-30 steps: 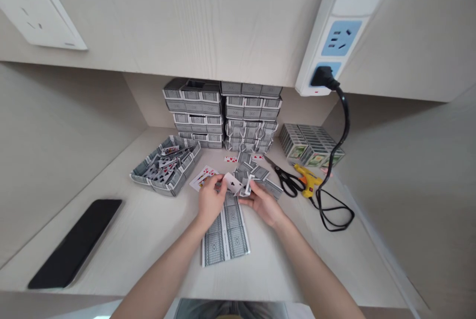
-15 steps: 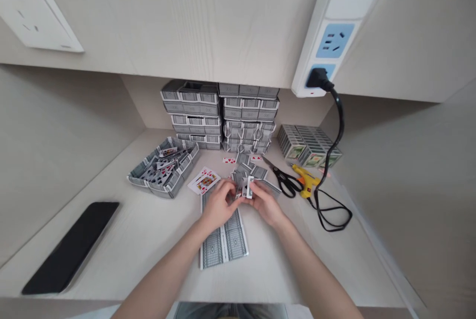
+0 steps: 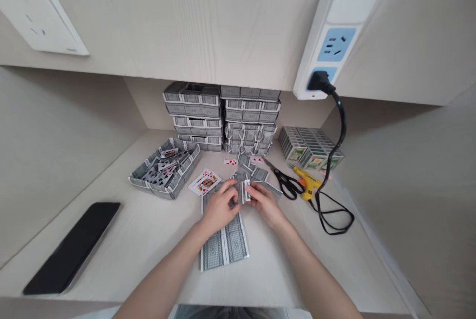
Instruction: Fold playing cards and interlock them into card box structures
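Between my two hands is a folded playing card [image 3: 240, 190], its grey patterned back facing up and a white strip along its right edge. My left hand [image 3: 219, 208] curls its fingers at the card's left side, and my right hand [image 3: 266, 206] pinches the right edge. Beneath my left hand lies a flat panel of joined cards [image 3: 225, 244], grey backs up. Loose grey cards [image 3: 259, 174] spread just beyond my hands. To the left, several face-up cards [image 3: 204, 181] lie together, a face card among them.
A card-built tray [image 3: 174, 187] holds loose cards and a metal tool. Card boxes [image 3: 203, 109] are stacked at the back. Black-handled scissors [image 3: 288, 183], a yellow glue gun [image 3: 307, 183] with a looping cord, and card decks [image 3: 312, 148] sit right. A black phone-like slab [image 3: 72, 247] lies left.
The card in my hands has turned, so its grey back now shows where a white face showed before. My left fingers have shifted slightly. The view has moved a little.
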Demonstrator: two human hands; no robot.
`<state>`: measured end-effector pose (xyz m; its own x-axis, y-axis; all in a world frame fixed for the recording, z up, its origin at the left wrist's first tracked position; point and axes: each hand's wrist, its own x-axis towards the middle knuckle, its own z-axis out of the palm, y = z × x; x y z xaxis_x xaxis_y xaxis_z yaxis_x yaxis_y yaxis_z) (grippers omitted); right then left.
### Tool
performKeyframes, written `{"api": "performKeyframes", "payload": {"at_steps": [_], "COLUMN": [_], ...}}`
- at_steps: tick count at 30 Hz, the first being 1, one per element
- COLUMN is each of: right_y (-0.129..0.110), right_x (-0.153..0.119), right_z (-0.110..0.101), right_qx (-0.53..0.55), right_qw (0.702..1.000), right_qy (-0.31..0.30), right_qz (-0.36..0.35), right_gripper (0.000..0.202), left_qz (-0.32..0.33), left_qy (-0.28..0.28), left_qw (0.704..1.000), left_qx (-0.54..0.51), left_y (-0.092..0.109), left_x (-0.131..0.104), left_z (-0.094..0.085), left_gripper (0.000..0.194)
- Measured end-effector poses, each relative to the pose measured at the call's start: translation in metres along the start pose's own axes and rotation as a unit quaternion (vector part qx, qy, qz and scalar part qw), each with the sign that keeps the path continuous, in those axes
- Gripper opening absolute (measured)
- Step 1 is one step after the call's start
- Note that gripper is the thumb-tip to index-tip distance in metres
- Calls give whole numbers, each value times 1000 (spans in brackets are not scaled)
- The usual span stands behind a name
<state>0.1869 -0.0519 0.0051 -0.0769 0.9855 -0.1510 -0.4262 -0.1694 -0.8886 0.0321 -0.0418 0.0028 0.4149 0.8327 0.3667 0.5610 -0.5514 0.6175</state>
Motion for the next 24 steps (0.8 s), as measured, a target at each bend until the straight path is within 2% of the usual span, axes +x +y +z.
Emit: {"api": "performKeyframes", "payload": {"at_steps": [10,16,24], "right_y": [5,3,4], "right_x": [-2,-4,-6], "right_z": [3,7,9], "right_qx": [-24,-17,39], "right_qw": [999,998,997], "right_qy": [-16,-31,-24], "right_qz": [36,46,64], "right_gripper": [27,27,33], "left_qz": [3,11,22], "left_qy": [-10,-14,-30], "left_qw": [1000,1000,999], "left_qx": [24,20,36], "left_y": [-2,-1,0], "left_x": [-2,-2,-3], "left_z": [3,3,1], "left_gripper": [8,25,27]}}
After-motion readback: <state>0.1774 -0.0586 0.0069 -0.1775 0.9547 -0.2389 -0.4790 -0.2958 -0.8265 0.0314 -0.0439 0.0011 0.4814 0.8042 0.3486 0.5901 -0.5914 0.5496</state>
